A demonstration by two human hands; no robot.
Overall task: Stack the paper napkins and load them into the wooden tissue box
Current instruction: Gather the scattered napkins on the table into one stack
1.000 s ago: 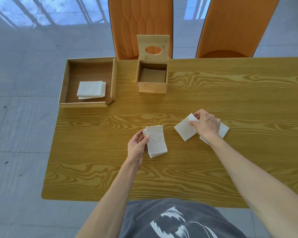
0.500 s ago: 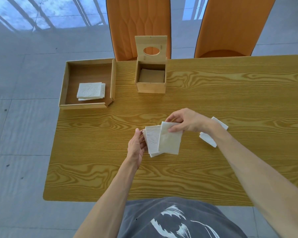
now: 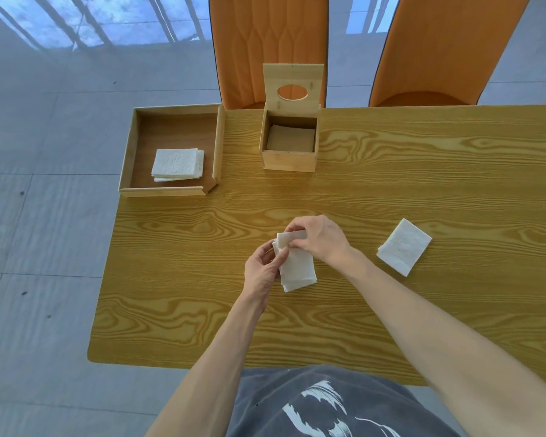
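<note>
Table (image 3: 391, 171) — wood-grain | floor (image 3: 44, 247) — grey tile | both hands (image 3: 320, 239) pinch napkin stack (image 3: 297, 269)

Table (image 3: 423, 171): tray (image 3: 218, 143), box (image 3: 289, 160), 2 napkin piles, perhaps (image 3: 404, 246) (image 3: 298, 272).

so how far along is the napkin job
Partly done: both hands, left and right, are squaring a small stack of napkins on the table. Still left: the loose napkin on the right, the pile in the tray, and loading the open tissue box, which looks empty.
</note>
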